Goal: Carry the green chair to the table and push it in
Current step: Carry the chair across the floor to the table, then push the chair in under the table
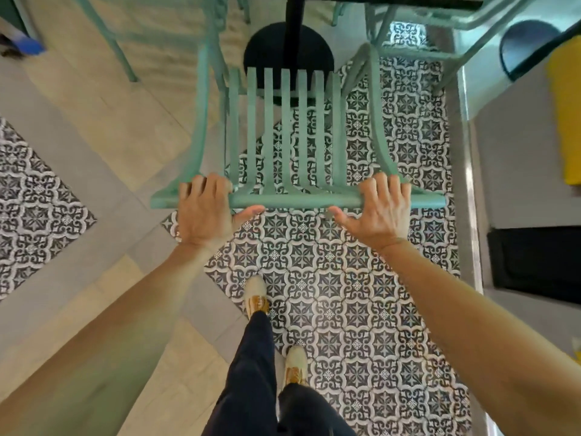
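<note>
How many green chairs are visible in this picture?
3: the held chair at centre, one chair upper left, one chair upper right. Others may be hidden beyond the frame.

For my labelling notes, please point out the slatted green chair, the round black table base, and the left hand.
slatted green chair [286, 133], head view, middle back slat
round black table base [267, 51], head view, left of disc
left hand [204, 212], head view, back of hand

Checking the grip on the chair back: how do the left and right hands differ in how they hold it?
The left hand sits near the left end of the green chair top rail, fingers curled tightly over it; the right hand sits near the right end, fingers looser and more spread. The left thumb tucks under the rail; the right thumb points inward below it. Both grip from above, palms down.
</note>
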A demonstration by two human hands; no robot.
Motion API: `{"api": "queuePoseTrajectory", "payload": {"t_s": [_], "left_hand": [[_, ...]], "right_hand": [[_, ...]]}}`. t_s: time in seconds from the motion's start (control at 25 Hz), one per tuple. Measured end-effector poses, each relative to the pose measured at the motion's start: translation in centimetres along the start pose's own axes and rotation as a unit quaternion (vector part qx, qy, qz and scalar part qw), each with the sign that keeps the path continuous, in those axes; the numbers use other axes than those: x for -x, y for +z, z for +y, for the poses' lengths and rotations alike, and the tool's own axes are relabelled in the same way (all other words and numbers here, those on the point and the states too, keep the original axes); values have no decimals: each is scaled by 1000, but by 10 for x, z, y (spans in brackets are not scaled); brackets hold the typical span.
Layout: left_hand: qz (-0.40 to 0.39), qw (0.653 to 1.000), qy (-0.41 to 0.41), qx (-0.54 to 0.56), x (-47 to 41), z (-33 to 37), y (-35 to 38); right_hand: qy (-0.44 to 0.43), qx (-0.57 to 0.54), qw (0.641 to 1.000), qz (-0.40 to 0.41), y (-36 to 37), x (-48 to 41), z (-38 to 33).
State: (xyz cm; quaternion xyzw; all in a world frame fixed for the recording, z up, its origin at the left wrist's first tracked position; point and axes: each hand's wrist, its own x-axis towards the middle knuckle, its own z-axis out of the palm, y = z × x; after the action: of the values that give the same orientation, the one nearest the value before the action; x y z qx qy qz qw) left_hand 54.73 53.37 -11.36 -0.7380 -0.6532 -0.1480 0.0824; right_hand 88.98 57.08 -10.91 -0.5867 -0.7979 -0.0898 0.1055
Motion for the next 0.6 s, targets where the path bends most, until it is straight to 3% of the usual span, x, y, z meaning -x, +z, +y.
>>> {"api": "queuePoseTrajectory", "payload": {"t_s": [0.2, 0.36, 0.6], "left_hand": [[-20, 1000, 2, 5, -78, -26, 28], [8, 1000, 11, 3, -133, -34, 49], [17, 1000, -8, -5, -214, -19, 73]], "right_hand": [[26, 2, 1000, -9, 20, -71, 8], [30, 16, 999, -1, 41, -119, 26], [15, 14, 1000, -4, 59, -200, 73]]}}
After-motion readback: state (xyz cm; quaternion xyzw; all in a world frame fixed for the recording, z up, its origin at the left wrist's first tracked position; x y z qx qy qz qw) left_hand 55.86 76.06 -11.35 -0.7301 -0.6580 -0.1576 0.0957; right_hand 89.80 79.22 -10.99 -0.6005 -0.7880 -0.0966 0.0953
